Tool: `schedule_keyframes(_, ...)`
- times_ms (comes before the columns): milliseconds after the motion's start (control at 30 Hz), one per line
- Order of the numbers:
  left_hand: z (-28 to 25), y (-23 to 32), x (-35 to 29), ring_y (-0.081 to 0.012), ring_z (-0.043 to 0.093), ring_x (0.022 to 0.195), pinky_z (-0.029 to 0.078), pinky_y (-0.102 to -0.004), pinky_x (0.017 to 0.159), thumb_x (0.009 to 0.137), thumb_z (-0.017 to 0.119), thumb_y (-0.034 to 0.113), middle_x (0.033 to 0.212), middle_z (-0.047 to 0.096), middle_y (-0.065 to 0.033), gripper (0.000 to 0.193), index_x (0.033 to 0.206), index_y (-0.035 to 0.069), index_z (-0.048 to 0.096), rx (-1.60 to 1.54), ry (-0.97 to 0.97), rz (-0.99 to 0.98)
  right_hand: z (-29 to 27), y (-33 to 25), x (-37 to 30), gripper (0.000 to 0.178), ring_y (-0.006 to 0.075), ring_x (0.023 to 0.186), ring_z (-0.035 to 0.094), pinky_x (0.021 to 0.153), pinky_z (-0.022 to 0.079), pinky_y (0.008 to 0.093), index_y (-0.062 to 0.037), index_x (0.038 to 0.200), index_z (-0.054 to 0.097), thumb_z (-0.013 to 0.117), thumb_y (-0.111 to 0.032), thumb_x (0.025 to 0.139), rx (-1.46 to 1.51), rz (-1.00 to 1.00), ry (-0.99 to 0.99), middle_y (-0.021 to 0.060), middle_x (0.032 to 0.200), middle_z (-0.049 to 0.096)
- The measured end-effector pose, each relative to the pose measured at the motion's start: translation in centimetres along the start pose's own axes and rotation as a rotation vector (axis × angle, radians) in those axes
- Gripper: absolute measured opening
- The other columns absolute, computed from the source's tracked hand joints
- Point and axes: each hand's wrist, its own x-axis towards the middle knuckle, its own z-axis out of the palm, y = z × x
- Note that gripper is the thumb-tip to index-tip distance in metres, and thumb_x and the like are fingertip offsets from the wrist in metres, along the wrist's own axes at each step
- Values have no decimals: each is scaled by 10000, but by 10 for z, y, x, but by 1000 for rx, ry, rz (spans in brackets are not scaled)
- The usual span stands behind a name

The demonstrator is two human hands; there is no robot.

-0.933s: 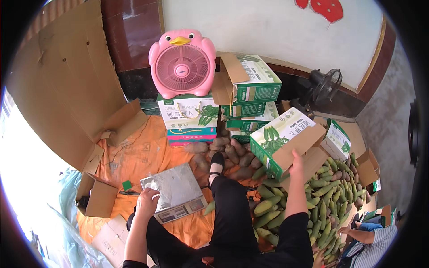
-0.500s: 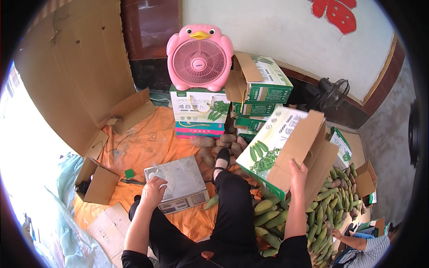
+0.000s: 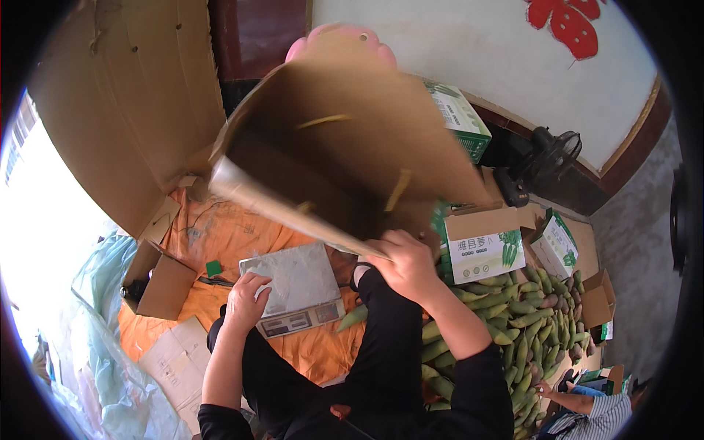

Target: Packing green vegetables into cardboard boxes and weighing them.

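Gripped by its edge in my right hand (image 3: 402, 268), an open cardboard box (image 3: 411, 125) is tilted in the air in front of me. It is partly blurred; its brown inside shows, with yellow cord handles. It covers most of the pink fan (image 3: 389, 54) behind it. My left hand (image 3: 246, 302) is at the left edge of a flat scale (image 3: 297, 268), fingers loosely bent and apart, holding nothing. Beside my right leg lies a large heap of green radishes (image 3: 524, 319). A single green radish (image 3: 354, 317) lies by the scale.
An orange sheet (image 3: 209, 235) covers the floor. At left stand a small open box (image 3: 163, 297) and clear plastic (image 3: 110, 345). Printed white-and-green boxes (image 3: 484, 253) stand beyond the heap, near a black fan (image 3: 554, 154). Another person (image 3: 605, 414) is at lower right.
My right hand has swung the box up and to the left, turning its open inside toward me. The box now hides much of the pink fan and stacked boxes. My left hand has barely moved.
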Motion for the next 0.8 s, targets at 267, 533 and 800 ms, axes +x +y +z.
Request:
schedule_keyframes(267,-8,1,-20,-310,616,715,510,-392,663,753,686,111,765,623,-85,68,809,74,687,66,-63,111,143,19,6,87,229,852,586,707,494,379,-126,834,663,626,-198,802,63,-219,-456,11,823,583)
schedule_keyframes(533,-21,-1,-22,-313,587,924,475,-397,805,709,731,137,943,620,-118,252,924,29,656,154,50,74,203,21,-28,170,249,915,602,737,488,422,-126,896,657,669,-249,779,-208,-168,-840,44,875,620)
schedule_keyframes(800,-6,-18,-26,-309,557,1046,451,-417,888,673,771,194,1051,608,-108,422,1055,57,654,338,-281,-162,135,16,-12,267,284,873,640,757,506,396,-109,1028,658,678,-257,807,206,92,-630,93,920,658)
